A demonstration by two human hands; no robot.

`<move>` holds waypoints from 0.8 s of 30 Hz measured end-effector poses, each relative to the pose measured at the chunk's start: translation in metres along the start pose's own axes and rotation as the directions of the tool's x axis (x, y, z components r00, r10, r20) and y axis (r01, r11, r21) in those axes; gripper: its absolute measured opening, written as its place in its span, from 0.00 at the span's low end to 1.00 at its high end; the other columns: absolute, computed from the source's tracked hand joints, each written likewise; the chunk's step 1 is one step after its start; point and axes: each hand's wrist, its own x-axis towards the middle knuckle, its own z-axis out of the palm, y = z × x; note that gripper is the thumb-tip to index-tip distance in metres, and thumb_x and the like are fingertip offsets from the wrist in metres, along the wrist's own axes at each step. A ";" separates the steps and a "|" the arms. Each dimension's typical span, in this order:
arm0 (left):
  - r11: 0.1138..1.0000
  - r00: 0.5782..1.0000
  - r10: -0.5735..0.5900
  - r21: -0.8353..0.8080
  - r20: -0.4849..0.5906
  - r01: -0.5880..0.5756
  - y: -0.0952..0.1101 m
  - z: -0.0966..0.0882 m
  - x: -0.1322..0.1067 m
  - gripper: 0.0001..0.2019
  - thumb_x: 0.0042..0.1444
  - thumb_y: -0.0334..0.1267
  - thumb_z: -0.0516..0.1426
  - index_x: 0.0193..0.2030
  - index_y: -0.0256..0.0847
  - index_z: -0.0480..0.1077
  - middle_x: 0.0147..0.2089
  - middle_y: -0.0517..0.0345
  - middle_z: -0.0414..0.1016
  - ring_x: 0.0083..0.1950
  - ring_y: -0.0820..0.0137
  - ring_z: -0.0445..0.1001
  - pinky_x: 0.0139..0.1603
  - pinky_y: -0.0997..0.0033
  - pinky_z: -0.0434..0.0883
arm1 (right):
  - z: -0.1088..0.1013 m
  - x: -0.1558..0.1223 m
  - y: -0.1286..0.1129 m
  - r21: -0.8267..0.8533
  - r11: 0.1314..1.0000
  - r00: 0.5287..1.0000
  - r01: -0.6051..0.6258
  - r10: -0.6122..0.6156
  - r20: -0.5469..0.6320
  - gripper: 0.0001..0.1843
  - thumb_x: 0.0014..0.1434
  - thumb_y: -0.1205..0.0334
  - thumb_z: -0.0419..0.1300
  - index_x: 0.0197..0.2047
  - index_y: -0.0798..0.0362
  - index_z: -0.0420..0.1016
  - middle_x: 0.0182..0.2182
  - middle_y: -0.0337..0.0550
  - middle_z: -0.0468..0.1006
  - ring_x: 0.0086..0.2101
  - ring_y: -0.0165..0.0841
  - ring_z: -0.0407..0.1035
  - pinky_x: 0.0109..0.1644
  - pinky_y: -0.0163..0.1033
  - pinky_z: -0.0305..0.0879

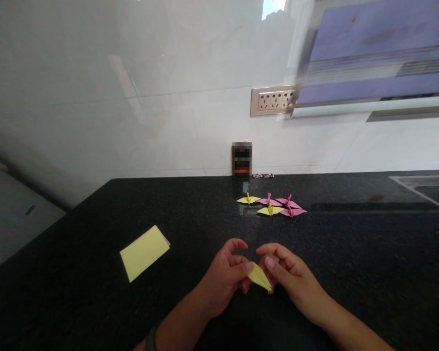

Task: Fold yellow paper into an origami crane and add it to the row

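Observation:
Between the thumb and fingers of my left hand (231, 273) is a small piece of folded yellow paper (259, 277), pointed at its lower right end. My right hand (290, 273) is curled at the paper's right side, its lower fingers against the pointed end and partly hidden. Its thumb and index finger bend toward the left hand. Beyond both hands, finished paper cranes stand on the counter: two are yellow, such as the nearer yellow crane (270, 209), and three are pink, such as the front pink crane (291, 212).
Yellow paper sheets (145, 253) lie at the left on the dark counter (190, 209), a pink edge showing beneath. A small blurred-out box (242, 160) leans by the wall beside a beaded string (263, 176). Sockets (274, 100) are on the wall; a framed glass surface (428, 190) is at right.

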 end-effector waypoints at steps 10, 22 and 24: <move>0.995 0.994 0.091 0.044 -0.052 -0.089 -0.003 0.004 0.001 0.07 0.48 0.36 0.56 0.29 0.36 0.61 0.21 0.63 0.67 0.21 0.78 0.65 0.22 0.78 0.63 | -0.004 0.001 0.001 0.096 0.995 0.999 -0.040 0.038 0.023 0.10 0.49 0.58 0.59 0.34 0.55 0.68 0.22 0.37 0.72 0.23 0.26 0.66 0.28 0.33 0.61; 0.996 0.993 0.084 -0.026 0.084 -0.082 0.001 0.000 -0.003 0.10 0.44 0.23 0.54 0.35 0.32 0.70 0.29 0.53 0.75 0.32 0.67 0.73 0.37 0.66 0.67 | -0.012 0.003 0.005 0.139 0.990 0.999 -0.020 0.016 0.029 0.06 0.52 0.64 0.57 0.35 0.56 0.68 0.24 0.39 0.72 0.24 0.25 0.65 0.28 0.32 0.61; 0.996 0.992 0.089 -0.030 0.090 -0.087 0.002 0.002 -0.003 0.10 0.45 0.24 0.54 0.35 0.33 0.70 0.29 0.53 0.75 0.33 0.67 0.73 0.37 0.67 0.67 | -0.012 0.004 0.006 0.149 0.989 0.999 -0.020 0.015 0.032 0.06 0.52 0.65 0.58 0.35 0.56 0.68 0.24 0.39 0.72 0.24 0.25 0.65 0.28 0.32 0.60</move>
